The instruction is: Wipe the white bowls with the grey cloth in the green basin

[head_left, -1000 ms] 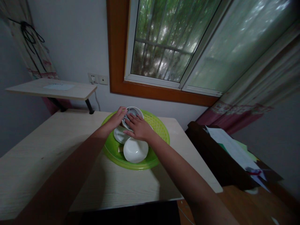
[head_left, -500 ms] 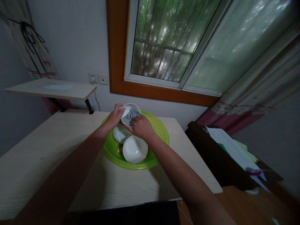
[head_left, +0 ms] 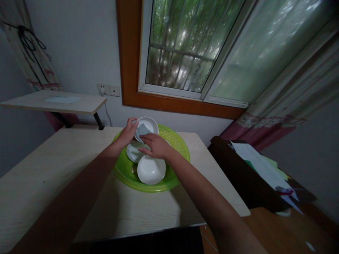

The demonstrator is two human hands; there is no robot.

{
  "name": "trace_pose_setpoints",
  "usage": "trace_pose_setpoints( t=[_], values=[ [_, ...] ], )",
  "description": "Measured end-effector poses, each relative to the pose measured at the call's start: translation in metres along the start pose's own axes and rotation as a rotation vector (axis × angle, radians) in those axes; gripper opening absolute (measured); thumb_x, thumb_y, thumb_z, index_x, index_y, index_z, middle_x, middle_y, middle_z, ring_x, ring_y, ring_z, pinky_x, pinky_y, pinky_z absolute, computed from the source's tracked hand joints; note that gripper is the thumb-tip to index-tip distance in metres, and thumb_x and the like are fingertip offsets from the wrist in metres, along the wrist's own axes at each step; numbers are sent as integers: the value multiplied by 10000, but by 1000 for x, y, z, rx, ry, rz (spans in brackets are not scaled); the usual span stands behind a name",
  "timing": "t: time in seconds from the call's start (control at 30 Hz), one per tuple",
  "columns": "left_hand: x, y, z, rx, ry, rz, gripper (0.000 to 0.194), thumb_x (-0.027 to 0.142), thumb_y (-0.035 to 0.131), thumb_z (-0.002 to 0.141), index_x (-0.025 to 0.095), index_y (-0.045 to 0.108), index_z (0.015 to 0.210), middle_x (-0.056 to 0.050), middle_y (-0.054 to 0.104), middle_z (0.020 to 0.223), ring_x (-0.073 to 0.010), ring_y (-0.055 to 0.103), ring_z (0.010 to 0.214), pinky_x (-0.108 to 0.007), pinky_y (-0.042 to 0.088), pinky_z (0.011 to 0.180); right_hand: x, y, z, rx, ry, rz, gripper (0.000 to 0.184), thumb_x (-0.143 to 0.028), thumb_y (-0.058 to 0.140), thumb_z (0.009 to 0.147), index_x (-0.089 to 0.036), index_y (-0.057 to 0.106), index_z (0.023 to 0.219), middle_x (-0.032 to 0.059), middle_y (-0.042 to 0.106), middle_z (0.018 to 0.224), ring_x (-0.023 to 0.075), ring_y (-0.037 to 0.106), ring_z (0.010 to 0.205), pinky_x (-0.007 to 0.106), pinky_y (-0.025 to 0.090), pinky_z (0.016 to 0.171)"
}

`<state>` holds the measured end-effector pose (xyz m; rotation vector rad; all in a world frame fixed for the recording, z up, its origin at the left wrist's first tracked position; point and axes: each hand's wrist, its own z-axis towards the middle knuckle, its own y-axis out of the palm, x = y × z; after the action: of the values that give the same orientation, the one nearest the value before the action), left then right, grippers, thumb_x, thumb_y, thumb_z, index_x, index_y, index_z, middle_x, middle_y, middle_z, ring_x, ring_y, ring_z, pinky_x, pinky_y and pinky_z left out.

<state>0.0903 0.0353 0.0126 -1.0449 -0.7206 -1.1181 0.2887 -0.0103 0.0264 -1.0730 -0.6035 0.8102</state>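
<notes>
A round green basin [head_left: 177,144] sits on the pale wooden table [head_left: 53,176]. My left hand [head_left: 129,131] grips the rim of a white bowl [head_left: 150,124], held tilted above the basin's far side. My right hand [head_left: 155,145] pinches a grey cloth [head_left: 143,129] that lies inside that bowl. Below them in the basin are a small white dish [head_left: 134,151] and a larger white bowl [head_left: 151,170], both lying loose.
A raised wooden shelf [head_left: 55,102] stands at the back left, with wall sockets [head_left: 108,90] behind it. A window [head_left: 185,46] fills the wall ahead. To the right is a dark cabinet [head_left: 246,180] with papers [head_left: 262,165] on top, and a curtain [head_left: 291,106].
The bowl has been lifted and tilted up by my left hand. My right hand, flat on the cloth before, has slid toward me and now pinches the cloth at the bowl's near edge.
</notes>
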Motion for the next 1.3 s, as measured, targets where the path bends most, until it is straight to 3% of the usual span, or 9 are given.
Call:
trace_pose_setpoints(
  t=[0.17,0.3,0.43,0.63,0.77,0.9,1.0,1.17,1.3],
  values=[
    [3,2,-1,-40,-2,4,478,584,377,964,234,462,1279,-70,638,1148,-210,612,1020,-355,498,917,-3,4,2,-10,5,-37,667,-603,432,1018,-120,509,1472,170,506,1537,273,481,1427,477,291,1241],
    [0,6,-2,-104,-10,-66,494,597,405,956,248,456,1301,-73,650,1195,-205,642,1001,-335,524,865,-4,7,2,-4,68,-90,748,-649,430,999,-80,491,1480,202,500,1532,311,401,1484,509,236,1261],
    [-3,8,-3,-133,-3,-78,557,637,414,945,244,445,1339,-95,640,1224,-199,654,891,-333,532,772,-2,10,2,25,137,-131,841,-682,455,971,-30,445,1502,233,461,1552,343,327,1519,524,211,1266],
    [-3,5,-2,-98,61,-26,528,600,441,946,228,459,1321,-88,639,1230,-214,630,1026,-346,513,872,-1,8,4,31,258,-180,838,-596,559,952,20,425,1503,268,397,1581,342,328,1517,477,231,1263],
    [-8,4,0,-72,50,-13,543,592,457,946,228,445,1348,-54,651,1045,-188,624,856,-328,511,777,-3,1,6,10,290,-246,732,-557,580,953,22,549,1400,272,508,1498,344,482,1402,448,312,1212],
    [-13,4,5,-38,70,-39,492,532,455,959,219,442,1337,-27,619,934,-164,596,783,-299,491,732,-7,-6,9,-81,301,-278,492,-509,541,991,-70,731,1105,225,721,1180,319,650,1117,439,462,1015],
    [-12,4,4,-35,69,-29,466,520,434,973,216,445,1326,-19,596,895,-161,582,760,-289,471,703,-10,-7,11,-135,264,-285,376,-438,565,996,-110,748,997,175,753,998,300,664,1011,413,485,905],
    [-7,5,0,-51,21,-34,490,558,421,972,227,440,1333,-16,573,876,-157,570,715,-274,469,637,-7,-6,10,-136,114,-266,208,-283,582,998,-126,715,1026,141,737,1016,258,643,1003,364,473,859],
    [-5,5,-1,-73,-22,-62,512,568,418,964,235,405,1353,-16,574,893,-150,571,698,-271,493,620,0,-3,6,-113,81,-222,172,-238,567,1003,-140,704,1039,122,732,1028,235,646,988,344,479,855]
  ],
)
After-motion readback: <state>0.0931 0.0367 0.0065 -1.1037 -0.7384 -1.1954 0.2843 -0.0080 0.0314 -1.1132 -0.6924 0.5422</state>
